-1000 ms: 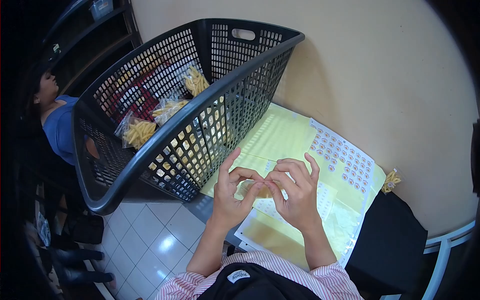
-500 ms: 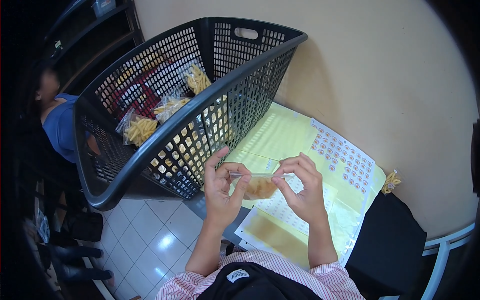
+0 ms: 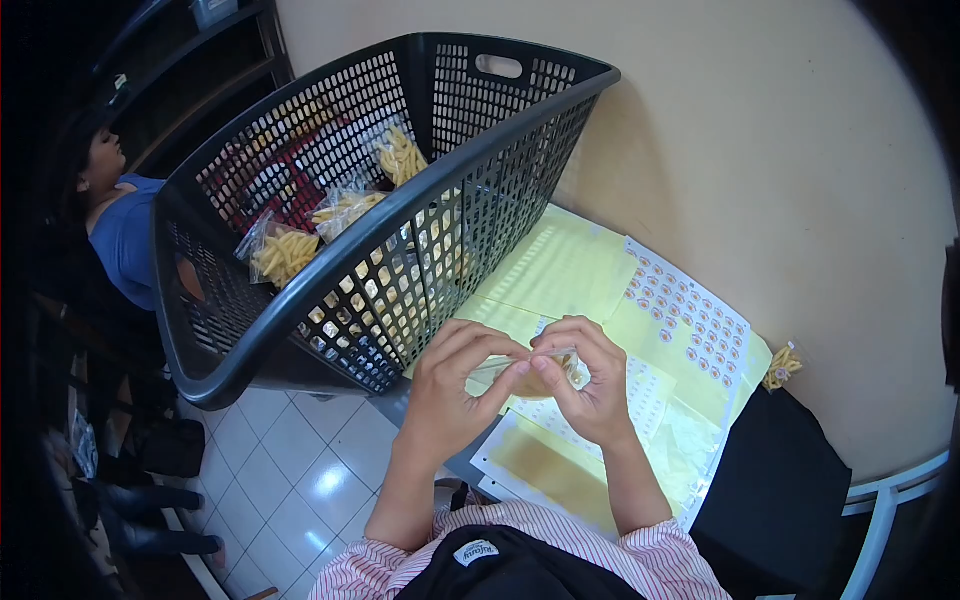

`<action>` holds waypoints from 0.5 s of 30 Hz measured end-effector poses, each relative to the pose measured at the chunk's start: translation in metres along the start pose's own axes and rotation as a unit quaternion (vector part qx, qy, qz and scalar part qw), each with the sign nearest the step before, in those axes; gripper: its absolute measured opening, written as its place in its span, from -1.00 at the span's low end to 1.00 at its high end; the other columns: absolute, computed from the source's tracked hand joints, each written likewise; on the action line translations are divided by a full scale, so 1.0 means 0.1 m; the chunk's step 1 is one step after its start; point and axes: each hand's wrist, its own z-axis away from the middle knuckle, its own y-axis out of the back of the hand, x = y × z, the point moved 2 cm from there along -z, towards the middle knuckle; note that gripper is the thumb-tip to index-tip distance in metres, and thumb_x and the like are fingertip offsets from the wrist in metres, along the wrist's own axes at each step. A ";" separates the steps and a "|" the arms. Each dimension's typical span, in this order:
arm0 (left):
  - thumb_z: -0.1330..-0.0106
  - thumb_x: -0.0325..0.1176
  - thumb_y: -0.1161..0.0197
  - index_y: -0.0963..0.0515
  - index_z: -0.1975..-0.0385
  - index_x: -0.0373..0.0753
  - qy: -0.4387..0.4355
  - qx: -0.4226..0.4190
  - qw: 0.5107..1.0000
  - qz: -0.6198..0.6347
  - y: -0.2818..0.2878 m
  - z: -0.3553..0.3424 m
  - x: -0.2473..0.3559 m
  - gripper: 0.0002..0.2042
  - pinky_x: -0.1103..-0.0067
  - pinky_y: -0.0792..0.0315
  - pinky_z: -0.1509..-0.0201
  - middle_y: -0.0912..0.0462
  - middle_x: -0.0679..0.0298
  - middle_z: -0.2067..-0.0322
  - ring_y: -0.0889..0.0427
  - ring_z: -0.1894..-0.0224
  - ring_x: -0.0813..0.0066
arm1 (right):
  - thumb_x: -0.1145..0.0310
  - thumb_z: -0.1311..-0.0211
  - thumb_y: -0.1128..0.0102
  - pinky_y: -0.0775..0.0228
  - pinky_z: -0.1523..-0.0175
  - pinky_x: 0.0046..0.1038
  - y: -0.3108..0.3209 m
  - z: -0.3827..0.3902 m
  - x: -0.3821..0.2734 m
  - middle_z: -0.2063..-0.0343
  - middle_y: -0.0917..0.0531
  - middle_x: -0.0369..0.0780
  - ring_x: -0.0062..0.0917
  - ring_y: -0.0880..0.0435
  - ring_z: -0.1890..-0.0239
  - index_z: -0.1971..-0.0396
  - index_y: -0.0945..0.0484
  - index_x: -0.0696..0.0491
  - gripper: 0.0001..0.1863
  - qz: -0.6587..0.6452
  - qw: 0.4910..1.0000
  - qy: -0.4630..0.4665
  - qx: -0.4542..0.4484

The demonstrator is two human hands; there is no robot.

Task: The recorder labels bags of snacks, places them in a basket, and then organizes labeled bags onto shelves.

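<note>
Both my hands meet over the table, thumbs and fingertips pinched close together on the top edge of a small clear plastic bag [image 3: 530, 382]. Something yellowish-brown shows inside it, largely covered by my fingers. My left hand [image 3: 450, 390] grips the edge left of centre. Right beside it, my right hand [image 3: 592, 388] pinches the same edge. Under the bag lies a sheet of small round stickers [image 3: 645, 400], partly hidden by my hands. A fuller sticker sheet [image 3: 690, 315] rests farther right on yellow paper [image 3: 555, 262].
A tall black basket [image 3: 510, 200] stands at the left, holding bags of yellow stick-shaped snacks [image 3: 285, 258]. Another snack bag [image 3: 783, 366] sits by the wall at the table's right corner. Black cloth [image 3: 775, 490] lies at the right. A person in blue [image 3: 125, 240] is beyond the basket.
My hands have come together along the bag's top edge, from a gap apart to fingertips nearly touching. The left hand moved right. The person at the left has raised their head.
</note>
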 end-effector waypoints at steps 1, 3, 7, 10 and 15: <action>0.14 -0.55 -0.22 -0.50 0.57 -0.28 -0.010 0.000 1.000 -0.014 0.00 -0.01 0.01 -0.90 0.58 -0.30 0.29 -0.50 0.24 0.55 -0.43 0.40 0.41 | 0.48 0.13 -0.16 -0.19 0.19 -0.50 0.00 0.00 -0.01 0.52 -0.50 -0.27 -0.47 -0.46 0.42 0.55 -0.48 0.10 -0.92 0.018 1.000 0.013 0.001; 0.14 -0.54 -0.23 -0.50 0.60 -0.27 -0.021 0.000 0.999 -0.027 0.00 -0.01 0.02 -0.92 0.57 -0.29 0.29 -0.51 0.25 0.56 -0.43 0.41 0.38 | 0.48 0.13 -0.16 -0.17 0.16 -0.49 0.00 0.00 -0.02 0.52 -0.50 -0.28 -0.46 -0.45 0.42 0.56 -0.48 0.09 -0.92 0.036 0.999 0.026 0.002; 0.15 -0.55 -0.22 -0.49 0.61 -0.28 -0.028 0.008 0.999 -0.044 0.01 0.00 0.02 -0.92 0.57 -0.29 0.30 -0.50 0.26 0.57 -0.43 0.42 0.38 | 0.47 0.13 -0.16 -0.16 0.15 -0.50 -0.01 0.00 -0.02 0.53 -0.50 -0.28 -0.47 -0.45 0.42 0.57 -0.47 0.08 -0.93 0.039 0.999 0.036 0.002; 0.15 -0.55 -0.22 -0.48 0.63 -0.28 -0.024 0.009 0.998 -0.050 0.02 0.02 0.03 -0.92 0.57 -0.28 0.29 -0.50 0.26 0.57 -0.43 0.42 0.38 | 0.47 0.13 -0.16 -0.16 0.15 -0.50 -0.03 0.01 -0.03 0.53 -0.50 -0.28 -0.47 -0.45 0.42 0.57 -0.47 0.08 -0.93 0.031 0.999 0.036 0.001; 0.15 -0.54 -0.22 -0.46 0.63 -0.29 -0.014 0.022 0.998 -0.058 0.04 0.04 0.02 -0.92 0.56 -0.28 0.29 -0.49 0.26 0.58 -0.43 0.42 0.36 | 0.48 0.13 -0.16 -0.19 0.17 -0.49 -0.08 0.01 -0.01 0.52 -0.50 -0.26 -0.46 -0.46 0.40 0.55 -0.47 0.10 -0.91 0.003 1.000 0.013 0.002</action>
